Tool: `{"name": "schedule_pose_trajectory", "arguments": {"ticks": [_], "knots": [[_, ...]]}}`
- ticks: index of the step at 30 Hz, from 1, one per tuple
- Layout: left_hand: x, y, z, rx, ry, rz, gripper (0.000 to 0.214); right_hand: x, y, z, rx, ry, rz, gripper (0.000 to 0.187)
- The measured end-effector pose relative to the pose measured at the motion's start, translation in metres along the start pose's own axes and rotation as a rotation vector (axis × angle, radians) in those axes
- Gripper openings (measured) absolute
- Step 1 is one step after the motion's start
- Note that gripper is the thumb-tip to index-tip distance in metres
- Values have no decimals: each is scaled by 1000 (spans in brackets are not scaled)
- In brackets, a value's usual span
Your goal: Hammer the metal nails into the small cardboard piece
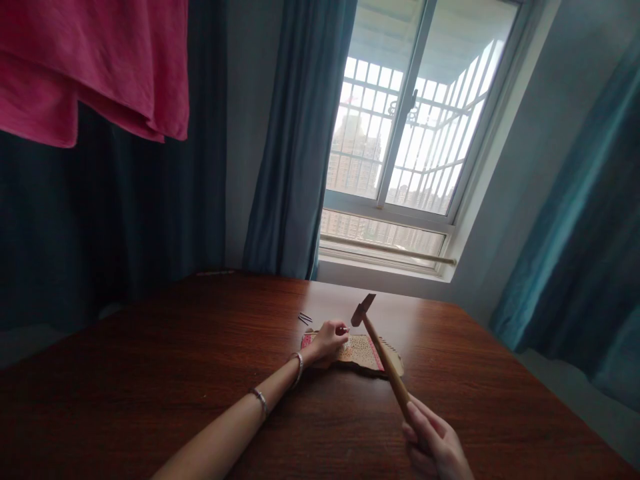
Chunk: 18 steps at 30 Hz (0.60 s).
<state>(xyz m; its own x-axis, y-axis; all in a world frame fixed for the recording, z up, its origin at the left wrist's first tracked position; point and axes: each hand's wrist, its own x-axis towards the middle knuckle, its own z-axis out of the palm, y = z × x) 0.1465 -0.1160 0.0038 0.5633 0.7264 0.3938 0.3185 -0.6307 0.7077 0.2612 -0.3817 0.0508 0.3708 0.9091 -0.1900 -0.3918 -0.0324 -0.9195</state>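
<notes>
My right hand (433,437) is wrapped round the lower wooden handle of a hammer (387,363). The hammer's dark head is raised, a little to the right of my left hand (331,339). The fingers of that left hand are pinched together over a flat piece (363,352) dotted with many small dark marks and edged in pink. Something small shows at the fingertips, too tiny to name. Under the dotted piece lies a tan board (397,363) with a ragged, dark front edge. The left hand and forearm hide part of the dotted piece.
Several thin dark rods (305,319) lie on the brown wooden table (175,373), beyond my left hand. Behind the table are a barred window (395,147) and blue curtains (295,147). A pink cloth (115,60) hangs at the upper left.
</notes>
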Motion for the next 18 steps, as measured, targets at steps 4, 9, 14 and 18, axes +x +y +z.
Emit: {"name": "schedule_pose_trajectory", "arguments": {"ticks": [4, 9, 14, 18], "knots": [[0, -3, 1, -10, -3, -12, 16, 3, 10, 7, 29, -32, 35, 63], [1, -5, 2, 3, 16, 10, 15, 8, 16, 6, 25, -20, 24, 69], [-1, -3, 1, -11, 10, 13, 16, 10, 16, 4, 14, -14, 39, 71], [-2, -1, 0, 10, 9, 24, 16, 9, 18, 5, 32, -10, 25, 71]]}}
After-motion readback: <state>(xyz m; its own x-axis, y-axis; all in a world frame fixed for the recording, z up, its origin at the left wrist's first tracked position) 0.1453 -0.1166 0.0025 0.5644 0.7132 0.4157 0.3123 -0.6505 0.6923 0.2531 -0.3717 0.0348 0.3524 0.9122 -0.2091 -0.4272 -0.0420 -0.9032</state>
